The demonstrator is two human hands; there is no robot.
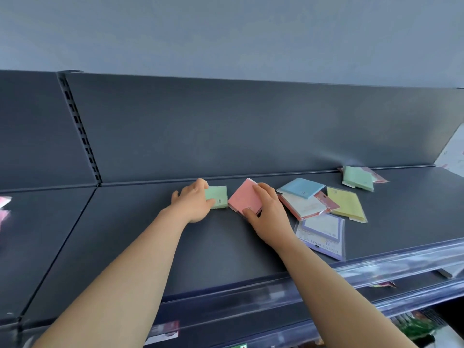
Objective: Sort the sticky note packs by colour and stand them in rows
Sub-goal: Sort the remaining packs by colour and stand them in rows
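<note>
Head view, centre of frame: your left hand (194, 202) grips the green pack (217, 197) by its left edge, fingers curled round it. I cannot tell whether the pack stands or leans. Just right of it, your right hand (263, 209) pinches the pink pack (244, 197), fingers over the top face and thumb on the near edge, with the pack tilted up off the shelf (175, 247).

Unsorted, right of centre:
- blue pack (300, 187), lying partly over the white pack (305, 205)
- yellow pack (345, 203), flat
- purple-bordered pack (321, 232), nearest the shelf's front edge
- second green pack (357, 178), upper right, against the back panel (226, 134)

Step in hand, as I judge it: starting the green and pink rows.
- Set each pack square on its bottom edge and don't let go until it balances.
- Leave space behind each so matching packs can line up.
- Thin packs probably topple easily, so lean the first one on the back panel.
- Fetch the far green pack next.
</note>
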